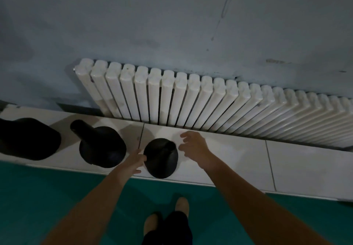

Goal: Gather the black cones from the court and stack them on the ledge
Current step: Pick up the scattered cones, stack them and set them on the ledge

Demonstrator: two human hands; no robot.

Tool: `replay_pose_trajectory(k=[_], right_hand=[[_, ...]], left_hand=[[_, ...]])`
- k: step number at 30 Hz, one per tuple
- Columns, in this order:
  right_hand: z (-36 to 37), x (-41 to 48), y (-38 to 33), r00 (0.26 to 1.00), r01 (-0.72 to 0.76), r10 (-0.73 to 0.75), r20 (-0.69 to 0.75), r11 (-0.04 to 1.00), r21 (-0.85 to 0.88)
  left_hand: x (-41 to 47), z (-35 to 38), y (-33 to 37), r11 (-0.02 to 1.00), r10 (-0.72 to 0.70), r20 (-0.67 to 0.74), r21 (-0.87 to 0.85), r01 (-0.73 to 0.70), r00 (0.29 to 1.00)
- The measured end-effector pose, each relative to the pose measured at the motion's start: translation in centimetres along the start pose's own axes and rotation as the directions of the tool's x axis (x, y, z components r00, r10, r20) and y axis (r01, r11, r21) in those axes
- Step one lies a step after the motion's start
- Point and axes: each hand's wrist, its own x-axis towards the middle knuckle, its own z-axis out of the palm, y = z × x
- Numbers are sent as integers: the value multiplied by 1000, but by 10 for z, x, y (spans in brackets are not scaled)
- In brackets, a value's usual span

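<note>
Left hand (133,161): is reaching forward over the ledge edge, fingers fairly straight and slightly apart, lying against the left side of the nearest cone; in this dim, soft view it seems to be touching rather than gripping.
Right hand (194,147): is hovering just right of the same cone, fingers spread and loosely bent, holding nothing, with a small gap showing between its fingertips and the cone.
Nearest cone (160,158): is standing upright on its base near the front edge of the ledge, between the two hands, its tip pointing up towards the camera.
Middle cone (101,147): is standing on its base just left of the nearest cone, apart from it, on the next tile over.
Far-left cone (28,139): is sitting further left on the ledge, broad and black, partly cut off by the frame edge.
Ledge (305,164): is running across the view, faced in pale tiles with dark joints.
Radiator (210,103): is standing behind the ledge, white and ribbed, against the wall.
Wall (172,25): is showing grey-blue and scuffed.
Floor (57,187): is lying green below the ledge.
Shoes (181,204): are standing on the floor close to the ledge.
</note>
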Motion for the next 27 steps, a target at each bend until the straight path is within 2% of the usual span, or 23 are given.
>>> replay_pose_trajectory(k=[3,7,13,17,21,27], right_hand=[[-6,-1,15,985,-150,138,105,982,115],[-42,-9,13,962,-249,203,180,924,289],[-108,-23,5,979,-189,119,164,830,525],[-160,-35,-4,995,-98,66,73,744,661],[-205,-58,1,994,18,69,-84,658,752],[-242,-112,19,943,206,108,-314,552,808]], left_hand=[[-4,7,5,994,-31,-1,-101,31,1000],[-28,23,41,998,21,-38,-56,-23,999],[-74,60,112,972,223,17,69,-223,975],[-107,94,162,929,341,90,121,-350,936],[-133,130,195,852,452,210,187,-490,867],[-171,179,228,729,472,442,292,-620,763]])
